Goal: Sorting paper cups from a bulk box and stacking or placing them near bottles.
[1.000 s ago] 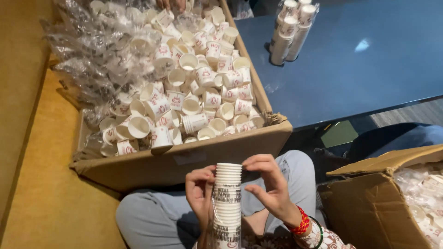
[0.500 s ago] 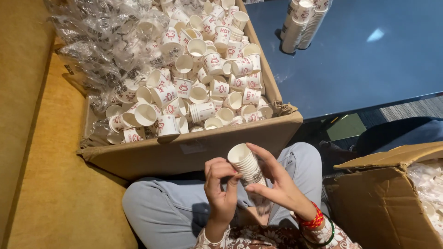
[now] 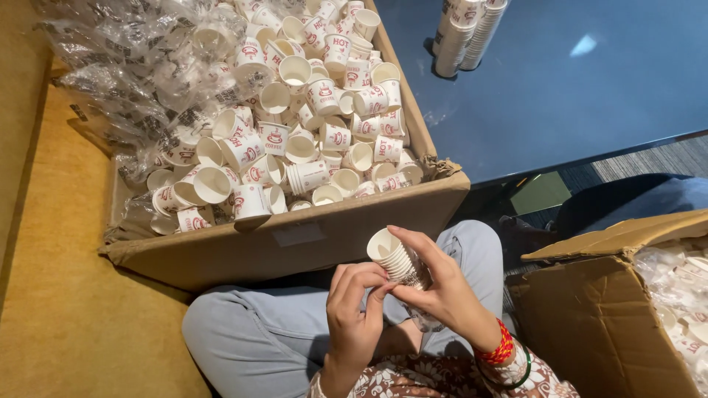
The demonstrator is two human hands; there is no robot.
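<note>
Seated on the floor, person in pale blue trousers (image 3: 295,332). Both hands meet over the lap — right hand (image 3: 440,284) wrapped around a short nested stack of white paper cups (image 3: 398,259), left hand (image 3: 356,306) with fingertips pinched at its lower side. A second ago the stack stood tall and upright between the hands; now it is tilted, mouth toward the camera. Beyond the knees, an open brown cardboard box (image 3: 310,237) heaped with loose red-printed cups (image 3: 310,140) and crumpled clear plastic sleeves (image 3: 125,81). Farther right — stacked cups (image 3: 464,33) on a blue tabletop (image 3: 590,96).
</note>
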